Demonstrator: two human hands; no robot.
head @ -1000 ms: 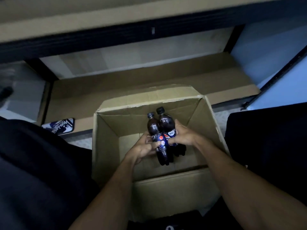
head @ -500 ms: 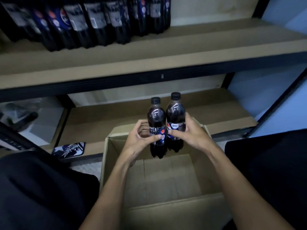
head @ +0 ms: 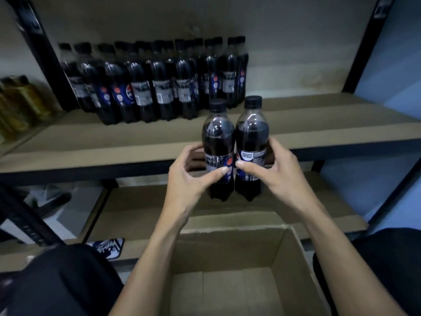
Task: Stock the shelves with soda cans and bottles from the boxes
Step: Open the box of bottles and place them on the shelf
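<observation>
While held upright and touching above the box [head: 227,281], left bottle [head: 217,137] sits in left hand [head: 193,179], right bottle [head: 251,133] in right hand [head: 280,172], fingers curled round the labels. Shelf [head: 136,142] lies straight ahead, beyond the fingers; bare space right of stocked row [head: 159,87].

Glossy plastic bottles [head: 234,147], matt cardboard box [head: 230,265], seemingly cardboard-lined shelf [head: 136,142].

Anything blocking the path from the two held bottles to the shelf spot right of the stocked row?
Nothing visible in the way. The left hand and right hand hold the two bottles upright before the shelf edge. The stocked row ends just behind them; the board to its right shows nothing.
</observation>
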